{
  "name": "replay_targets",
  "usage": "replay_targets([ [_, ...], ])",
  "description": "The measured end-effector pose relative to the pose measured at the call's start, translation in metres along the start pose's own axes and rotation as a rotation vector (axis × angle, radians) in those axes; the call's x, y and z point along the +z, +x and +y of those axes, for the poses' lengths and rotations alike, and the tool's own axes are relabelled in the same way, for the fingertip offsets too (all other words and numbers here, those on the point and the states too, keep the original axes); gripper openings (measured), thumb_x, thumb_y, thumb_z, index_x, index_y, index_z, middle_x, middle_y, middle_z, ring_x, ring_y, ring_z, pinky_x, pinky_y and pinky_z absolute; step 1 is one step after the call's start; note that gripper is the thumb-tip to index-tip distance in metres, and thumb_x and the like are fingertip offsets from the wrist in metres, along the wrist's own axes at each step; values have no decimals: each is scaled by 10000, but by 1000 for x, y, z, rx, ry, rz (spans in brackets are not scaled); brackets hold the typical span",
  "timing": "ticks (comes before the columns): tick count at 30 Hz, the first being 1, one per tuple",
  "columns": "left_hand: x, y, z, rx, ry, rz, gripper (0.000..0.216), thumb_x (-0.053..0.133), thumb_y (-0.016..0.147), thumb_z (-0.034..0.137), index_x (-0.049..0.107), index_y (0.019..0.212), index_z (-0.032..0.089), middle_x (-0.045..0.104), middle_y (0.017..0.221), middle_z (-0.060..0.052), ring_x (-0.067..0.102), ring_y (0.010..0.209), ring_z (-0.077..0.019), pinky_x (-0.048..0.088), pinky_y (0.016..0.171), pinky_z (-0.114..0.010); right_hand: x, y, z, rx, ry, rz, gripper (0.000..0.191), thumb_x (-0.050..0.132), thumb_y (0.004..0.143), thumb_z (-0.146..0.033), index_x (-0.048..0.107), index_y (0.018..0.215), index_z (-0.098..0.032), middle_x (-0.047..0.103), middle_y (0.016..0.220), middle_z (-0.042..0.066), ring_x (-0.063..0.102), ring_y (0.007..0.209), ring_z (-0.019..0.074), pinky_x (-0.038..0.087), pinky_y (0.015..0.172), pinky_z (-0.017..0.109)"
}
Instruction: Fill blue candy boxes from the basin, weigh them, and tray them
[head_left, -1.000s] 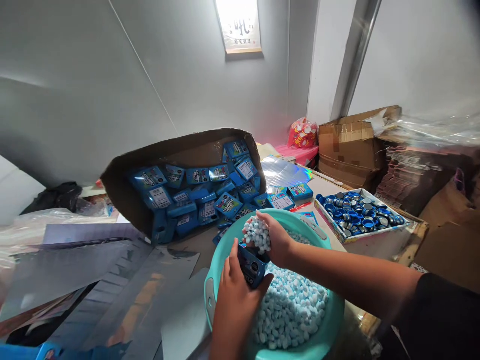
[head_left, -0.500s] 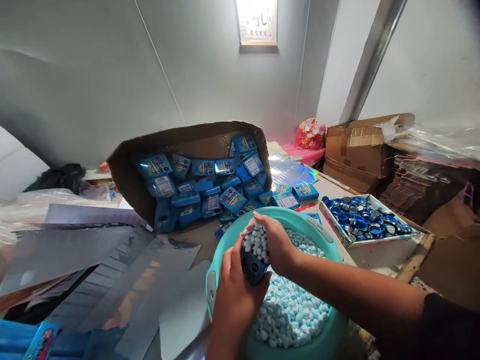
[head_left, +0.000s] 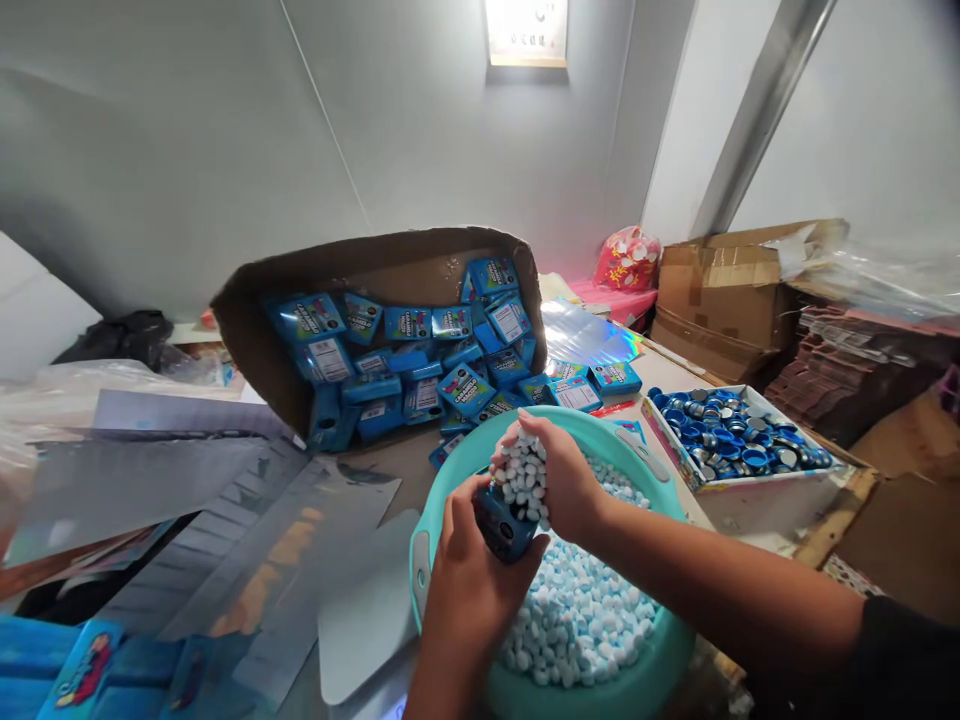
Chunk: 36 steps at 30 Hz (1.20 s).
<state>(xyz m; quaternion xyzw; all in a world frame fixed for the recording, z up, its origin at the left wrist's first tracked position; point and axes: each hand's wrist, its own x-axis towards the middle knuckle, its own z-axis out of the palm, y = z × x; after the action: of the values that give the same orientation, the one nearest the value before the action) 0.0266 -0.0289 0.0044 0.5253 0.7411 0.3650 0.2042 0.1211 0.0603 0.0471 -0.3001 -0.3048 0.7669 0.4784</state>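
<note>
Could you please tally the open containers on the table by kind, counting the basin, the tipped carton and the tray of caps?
Teal basin of white pellets: 1
Tipped cardboard carton of blue boxes: 1
White tray of blue caps: 1
Total: 3

Cluttered table [head_left: 420, 465] under teal basin [head_left: 645, 680], cardboard box [head_left: 375, 265], cap tray [head_left: 757, 495].
</note>
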Motion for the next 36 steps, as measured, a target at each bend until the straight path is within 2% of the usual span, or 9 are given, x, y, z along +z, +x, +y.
replay_targets([
  [3, 1, 1, -1, -14, 10, -14, 724, 786, 697, 376, 423, 1316, 281, 591, 1303, -92, 635, 1147, -299, 529, 909, -424, 0, 0, 0, -1, -21, -26, 350, 688, 772, -493, 612, 691, -161, 625, 616, 30, 590, 555, 148, 500, 586, 266],
  [10, 2, 3, -3, 52, -7, -77, 674, 773, 728, 318, 452, 1320, 293, 570, 1313, -68, 599, 1202, -279, 515, 968, -422, 0, 0, 2, -25, -83, -50, 374, 687, 773, -515, 618, 694, -157, 645, 626, 37, 588, 533, 142, 482, 557, 250],
  [15, 6, 4, -11, 191, -54, -38, 701, 758, 733, 264, 440, 1357, 291, 503, 1413, -78, 551, 1294, -270, 491, 1049, -441, 1, -3, 3, -29, -119, -96, 402, 702, 765, -545, 628, 693, -157, 655, 623, 39, 592, 538, 145, 479, 560, 252],
  [19, 9, 6, -15, 263, -70, 6, 732, 766, 724, 245, 430, 1374, 285, 513, 1389, -81, 560, 1286, -268, 497, 1060, -444, 3, -4, 3, -63, -153, -128, 408, 725, 748, -547, 634, 676, -156, 650, 604, 41, 584, 537, 145, 465, 560, 249],
  [24, 8, 7, -14, 268, -77, 10, 727, 792, 704, 243, 451, 1344, 290, 527, 1351, -70, 586, 1238, -260, 521, 1030, -434, 2, -5, 3, -34, -152, -130, 405, 705, 769, -544, 629, 659, -162, 647, 604, 44, 569, 538, 144, 462, 563, 254],
  [31, 6, 5, -14, 287, -76, -10, 762, 800, 726, 245, 417, 1383, 294, 518, 1325, -75, 577, 1231, -257, 519, 1028, -437, 0, -7, 4, -167, -211, -252, 366, 662, 846, -456, 631, 627, -165, 606, 612, 24, 554, 573, 139, 462, 604, 261],
  [36, 6, 7, -16, 341, -95, 21, 771, 800, 715, 195, 427, 1382, 294, 488, 1394, -86, 545, 1299, -267, 512, 1051, -432, -1, -6, 4, -180, -207, -242, 324, 660, 844, -430, 637, 651, -172, 601, 628, 17, 543, 578, 143, 445, 598, 268],
])
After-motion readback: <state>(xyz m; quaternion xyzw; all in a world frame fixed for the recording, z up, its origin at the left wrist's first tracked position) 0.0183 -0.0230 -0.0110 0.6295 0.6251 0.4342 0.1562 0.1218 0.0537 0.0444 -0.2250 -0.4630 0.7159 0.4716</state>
